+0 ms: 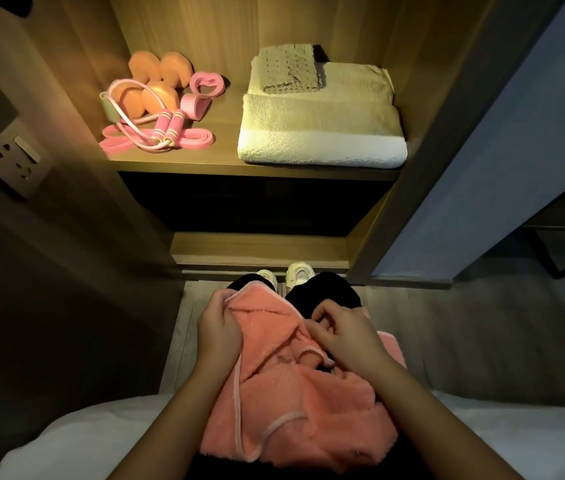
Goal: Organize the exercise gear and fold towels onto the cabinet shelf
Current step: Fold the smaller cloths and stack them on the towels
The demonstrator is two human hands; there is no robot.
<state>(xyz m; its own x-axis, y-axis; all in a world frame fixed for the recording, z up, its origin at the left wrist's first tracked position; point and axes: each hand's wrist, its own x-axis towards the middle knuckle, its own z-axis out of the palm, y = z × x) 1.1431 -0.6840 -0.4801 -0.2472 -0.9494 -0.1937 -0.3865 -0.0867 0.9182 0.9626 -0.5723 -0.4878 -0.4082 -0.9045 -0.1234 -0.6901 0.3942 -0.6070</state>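
Pink towel on lap; folded towels, dumbbells on shelf.

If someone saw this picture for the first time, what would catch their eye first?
The warmly lit cabinet shelf stands out, with pink and orange exercise gear clustered on its left and a stack of folded pale towels on its right. Below, in the dim foreground, the left hand and right hand both grip a crumpled pink towel.
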